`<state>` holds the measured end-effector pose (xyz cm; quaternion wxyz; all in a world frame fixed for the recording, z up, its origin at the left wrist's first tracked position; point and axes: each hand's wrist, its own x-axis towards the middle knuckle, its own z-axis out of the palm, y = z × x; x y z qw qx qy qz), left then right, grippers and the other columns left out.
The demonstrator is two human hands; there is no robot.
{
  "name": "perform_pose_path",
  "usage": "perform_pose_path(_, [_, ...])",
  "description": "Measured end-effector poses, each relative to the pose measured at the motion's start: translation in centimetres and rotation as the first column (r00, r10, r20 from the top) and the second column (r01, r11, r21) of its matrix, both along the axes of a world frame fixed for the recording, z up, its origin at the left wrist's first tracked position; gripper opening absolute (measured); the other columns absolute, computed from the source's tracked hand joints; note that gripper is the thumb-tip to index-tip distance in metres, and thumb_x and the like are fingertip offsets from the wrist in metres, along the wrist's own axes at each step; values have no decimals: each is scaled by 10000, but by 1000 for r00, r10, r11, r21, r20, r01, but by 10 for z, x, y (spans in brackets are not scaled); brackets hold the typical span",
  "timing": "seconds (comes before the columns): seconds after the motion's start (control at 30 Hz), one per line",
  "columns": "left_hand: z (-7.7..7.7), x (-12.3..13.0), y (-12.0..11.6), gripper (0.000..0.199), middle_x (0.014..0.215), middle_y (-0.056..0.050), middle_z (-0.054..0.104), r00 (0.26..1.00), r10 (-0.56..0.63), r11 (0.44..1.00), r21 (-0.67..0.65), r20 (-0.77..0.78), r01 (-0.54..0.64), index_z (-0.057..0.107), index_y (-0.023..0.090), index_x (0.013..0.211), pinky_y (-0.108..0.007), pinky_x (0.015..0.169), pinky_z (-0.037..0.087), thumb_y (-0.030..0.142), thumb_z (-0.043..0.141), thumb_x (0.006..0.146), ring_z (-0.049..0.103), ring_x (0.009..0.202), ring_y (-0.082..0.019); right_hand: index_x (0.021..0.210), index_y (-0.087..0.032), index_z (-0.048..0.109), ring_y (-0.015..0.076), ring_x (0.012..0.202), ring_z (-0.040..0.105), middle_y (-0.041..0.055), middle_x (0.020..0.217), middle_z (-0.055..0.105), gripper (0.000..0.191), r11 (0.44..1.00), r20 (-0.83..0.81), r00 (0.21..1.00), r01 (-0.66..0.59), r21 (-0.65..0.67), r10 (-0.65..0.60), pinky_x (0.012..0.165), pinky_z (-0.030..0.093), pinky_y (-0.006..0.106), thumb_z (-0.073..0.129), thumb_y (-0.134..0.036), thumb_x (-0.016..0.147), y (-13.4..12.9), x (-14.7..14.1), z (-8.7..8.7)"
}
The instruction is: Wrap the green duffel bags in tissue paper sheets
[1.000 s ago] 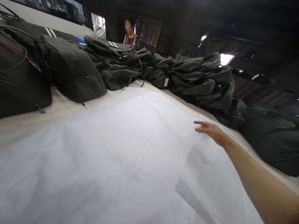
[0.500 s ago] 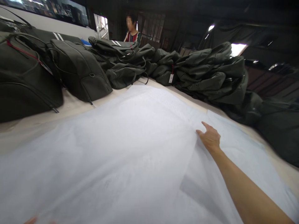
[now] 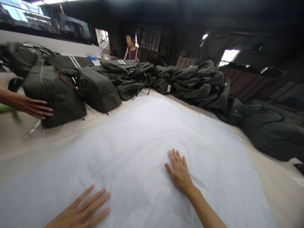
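A large, pale translucent sheet (image 3: 142, 133) lies spread across the table, with faint creases in it. My left hand (image 3: 82, 210) is at the bottom left, fingers spread over the sheet and nothing in them. Right of centre, my right hand (image 3: 179, 171) rests flat on the same sheet, fingers stretched out and empty. Small wrinkles run from beside the right wrist. Whether the left palm presses on the sheet or hovers just above it, I cannot tell.
Dark green bags (image 3: 99, 85) line the table's far left edge. A heap of limp green bags (image 3: 199, 85) lies behind the sheet, more bags (image 3: 270, 129) at right. Another person's hand (image 3: 33, 106) touches a bag at left. A person (image 3: 133, 52) stands at the back.
My right hand has moved left and nearer to me, now flat on the sheet. My left hand has come further into view. The sheet's folded-looking area has flattened. Another person's hand has appeared at left.
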<state>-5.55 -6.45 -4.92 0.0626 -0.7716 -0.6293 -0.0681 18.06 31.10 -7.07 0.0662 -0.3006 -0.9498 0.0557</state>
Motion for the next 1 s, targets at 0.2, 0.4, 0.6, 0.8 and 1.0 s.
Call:
perform_pose_path(0.2, [25,7,-10,877,1493,-71,398,989,-57,990,-119,138,73,217,335,1512,-483,1155,210,781,462,798,418,1347,-297,1520,-252,149,268,1464,93,41,1587,153,660,994,-57,992,-108,17,109,1180,130,552,335,-556,965,-69,2,18])
perform_pose_path(0.4, [16,18,-15,916,1548,-93,291,983,53,956,-292,176,1,145,355,1519,-559,1140,194,788,471,781,330,1393,-336,1501,-219,232,285,1456,137,60,1575,181,668,989,38,992,-120,-89,124,1176,131,567,337,-588,954,-121,8,14])
perform_pose_path(0.6, [17,28,-44,887,1566,-94,250,986,-25,969,-240,165,65,125,336,1527,-544,1155,152,777,418,815,284,1414,-332,1521,-286,104,297,1451,161,42,1580,165,718,976,-45,976,-214,-39,213,1169,176,559,399,-583,937,-205,39,17])
perform_pose_path(0.8, [1,31,-53,883,1549,-127,289,964,-40,956,-272,262,113,202,302,1519,-591,1120,203,784,416,812,293,1401,-365,1512,-307,133,313,1436,215,46,1565,228,703,975,42,979,-194,-106,199,1144,209,601,412,-588,931,-250,47,19])
perform_pose_path(1.0, [8,28,-88,950,1582,-134,191,939,-57,973,-190,340,128,134,301,1530,-639,1127,129,767,499,786,212,1426,-386,1523,-232,161,325,1374,358,94,1515,338,761,979,-16,989,-141,149,145,1094,328,531,479,-550,908,-344,70,48])
